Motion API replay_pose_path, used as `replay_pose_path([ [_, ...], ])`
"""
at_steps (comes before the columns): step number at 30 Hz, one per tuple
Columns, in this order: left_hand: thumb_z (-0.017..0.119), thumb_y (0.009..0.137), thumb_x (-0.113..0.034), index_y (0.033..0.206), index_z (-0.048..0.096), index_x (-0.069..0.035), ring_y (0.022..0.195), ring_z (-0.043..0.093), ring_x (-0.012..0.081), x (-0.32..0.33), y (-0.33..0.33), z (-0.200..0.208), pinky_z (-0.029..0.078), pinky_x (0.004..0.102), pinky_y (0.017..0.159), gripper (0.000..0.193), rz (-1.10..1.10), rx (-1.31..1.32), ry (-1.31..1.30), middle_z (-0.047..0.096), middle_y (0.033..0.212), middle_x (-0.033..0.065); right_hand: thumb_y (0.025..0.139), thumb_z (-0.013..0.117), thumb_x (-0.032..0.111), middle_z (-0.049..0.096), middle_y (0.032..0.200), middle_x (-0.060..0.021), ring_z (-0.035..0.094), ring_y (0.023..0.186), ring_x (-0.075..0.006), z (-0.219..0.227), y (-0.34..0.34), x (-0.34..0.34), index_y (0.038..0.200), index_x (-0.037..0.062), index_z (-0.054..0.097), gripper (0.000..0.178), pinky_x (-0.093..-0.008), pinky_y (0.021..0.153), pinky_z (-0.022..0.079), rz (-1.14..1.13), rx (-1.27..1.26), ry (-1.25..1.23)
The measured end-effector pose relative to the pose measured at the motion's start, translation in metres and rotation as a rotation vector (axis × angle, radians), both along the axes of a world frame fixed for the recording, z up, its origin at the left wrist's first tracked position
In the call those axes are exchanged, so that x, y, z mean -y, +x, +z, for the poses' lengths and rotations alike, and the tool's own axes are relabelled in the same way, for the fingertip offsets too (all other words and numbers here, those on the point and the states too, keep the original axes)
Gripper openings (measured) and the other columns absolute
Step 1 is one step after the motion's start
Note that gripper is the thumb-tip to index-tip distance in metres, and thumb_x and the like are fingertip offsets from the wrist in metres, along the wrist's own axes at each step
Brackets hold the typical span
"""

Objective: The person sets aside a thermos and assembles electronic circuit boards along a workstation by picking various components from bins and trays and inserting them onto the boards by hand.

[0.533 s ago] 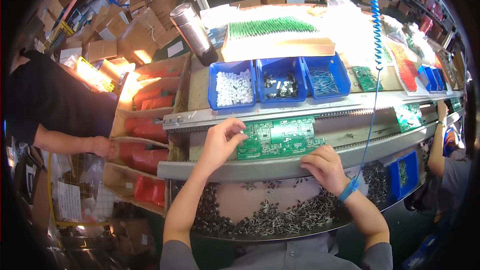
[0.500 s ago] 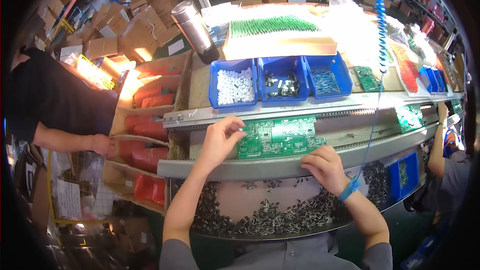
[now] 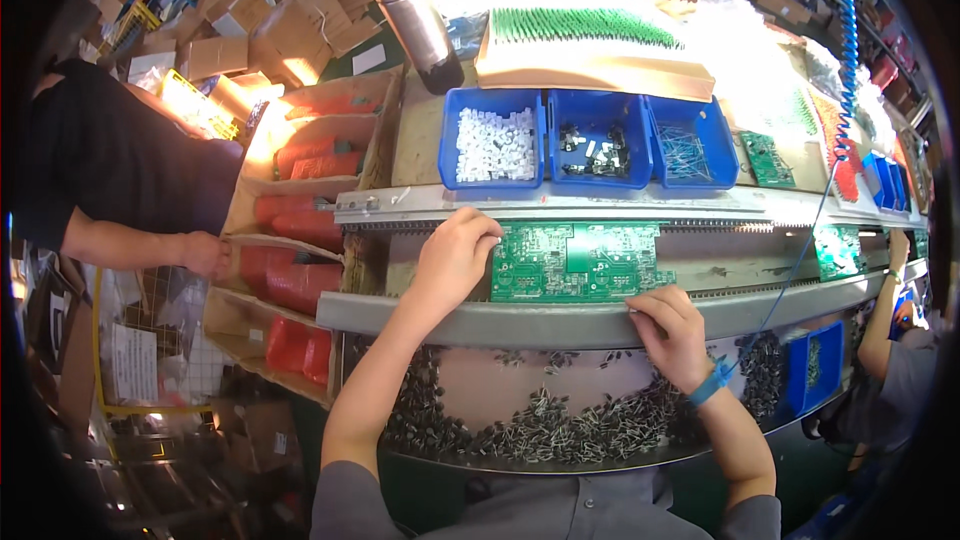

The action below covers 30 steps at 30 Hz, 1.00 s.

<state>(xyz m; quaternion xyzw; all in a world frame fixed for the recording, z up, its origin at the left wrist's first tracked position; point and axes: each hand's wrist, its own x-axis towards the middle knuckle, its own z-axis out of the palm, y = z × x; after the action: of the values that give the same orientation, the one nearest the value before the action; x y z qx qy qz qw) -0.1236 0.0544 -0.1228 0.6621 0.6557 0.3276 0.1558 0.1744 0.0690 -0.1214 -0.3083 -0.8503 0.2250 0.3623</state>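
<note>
A green circuit board [image 3: 540,265] lies flat between the two rails of the line in front of me. My left hand [image 3: 455,258] is at its upper left corner, thumb and fingers pinched together; whatever sits between the tips is too small to name. By the board's lower right corner, over the front rail, my right hand [image 3: 668,332] also has its fingertips pinched, and I cannot make out what they hold. A blue wrist strap [image 3: 711,382] with a cord circles my right wrist.
Blue bins behind the rail hold white connectors [image 3: 495,145], small black-and-silver parts [image 3: 595,152] and wire-like parts [image 3: 684,154]. Loose black leaded components [image 3: 560,428] cover the front tray. A steel flask [image 3: 415,25] stands behind. Co-workers' arms show left [image 3: 150,245] and right [image 3: 878,310].
My left hand has moved up to the board's upper left corner, its fingers now tighter together. My right hand stays by the lower right corner, fingertips closer together. The whole view has shifted slightly.
</note>
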Motion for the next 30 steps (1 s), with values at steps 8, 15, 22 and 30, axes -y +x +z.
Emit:
replay_pose_path([
  [8,0.061,0.081,-0.001,0.088,0.065,0.001,0.069,0.06,0.027,0.0,0.003,-0.004,0.047,0.0334,0.064,0.008,0.022,-0.037,0.026,0.061,0.085,0.0122,0.073,0.067,-0.007,0.062,0.086,-0.0097,0.057,0.077,-0.026,0.0,0.0,-0.001,0.092,0.0027,0.065,0.022,-0.0338,0.069,0.046,0.02,0.021,0.023],
  [15,0.062,0.082,-0.002,0.088,0.065,0.001,0.066,0.059,0.0255,0.0,0.003,-0.004,0.047,0.033,0.063,0.008,0.03,-0.022,0.006,0.061,0.084,0.0117,0.072,0.069,-0.003,0.063,0.088,-0.0073,0.057,0.077,-0.0251,-0.004,0.001,-0.002,0.094,0.0048,0.065,0.023,-0.035,0.068,0.044,0.025,0.031,0.044],
  [22,0.063,0.081,-0.005,0.086,0.064,-0.003,0.077,0.061,0.0282,0.001,0.011,-0.003,0.049,0.0364,0.068,0.006,0.028,-0.127,0.035,0.059,0.087,0.0092,0.072,0.069,-0.003,0.063,0.087,-0.0073,0.058,0.077,-0.0247,-0.003,0.003,-0.002,0.093,0.0047,0.065,0.022,-0.0346,0.068,0.044,0.019,0.055,0.05],
  [30,0.062,0.08,-0.003,0.097,0.061,-0.005,0.088,0.059,0.0308,0.006,0.016,0.007,0.048,0.038,0.073,0.017,0.042,-0.212,0.092,0.057,0.095,0.0094,0.072,0.069,-0.006,0.063,0.088,-0.0103,0.059,0.078,-0.0263,0.006,0.001,-0.008,0.089,0.0035,0.065,0.02,-0.0346,0.07,0.048,-0.014,0.004,-0.11],
])
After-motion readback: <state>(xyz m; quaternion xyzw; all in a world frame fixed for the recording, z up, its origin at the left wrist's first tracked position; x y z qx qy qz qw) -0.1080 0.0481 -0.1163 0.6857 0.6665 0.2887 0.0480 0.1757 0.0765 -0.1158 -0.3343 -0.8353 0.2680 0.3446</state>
